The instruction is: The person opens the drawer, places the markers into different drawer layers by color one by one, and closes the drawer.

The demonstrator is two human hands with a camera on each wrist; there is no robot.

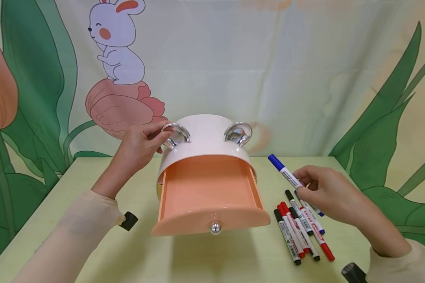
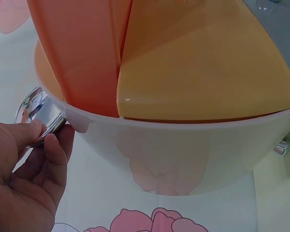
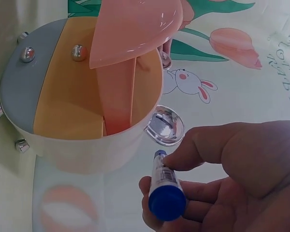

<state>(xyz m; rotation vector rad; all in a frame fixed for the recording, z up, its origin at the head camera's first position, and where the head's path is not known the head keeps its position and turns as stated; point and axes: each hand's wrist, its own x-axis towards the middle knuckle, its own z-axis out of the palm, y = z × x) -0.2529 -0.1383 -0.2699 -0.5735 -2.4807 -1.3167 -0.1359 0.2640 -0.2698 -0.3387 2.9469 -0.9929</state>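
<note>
A rounded white storage box [image 1: 207, 133] with shiny silver ears stands on the table, its top orange drawer [image 1: 205, 184] pulled out; the visible drawer floor is bare. My left hand [image 1: 139, 143] pinches the left silver ear [image 2: 38, 108] between thumb and fingers. To the right of the box, my right hand [image 1: 331, 192] holds a blue-capped marker [image 1: 285, 171] between thumb and fingers, tilted with its cap toward the box. In the right wrist view the blue end of the marker [image 3: 166, 200] faces the camera. Below that hand lies a pile of markers [image 1: 292, 232].
The pile has several red, black and blue markers on the light green table [image 1: 134, 251]. A yellow drawer [image 3: 67, 92] and a grey drawer [image 3: 24, 82] sit closed below the orange one. A printed curtain [image 1: 205, 59] hangs behind the table.
</note>
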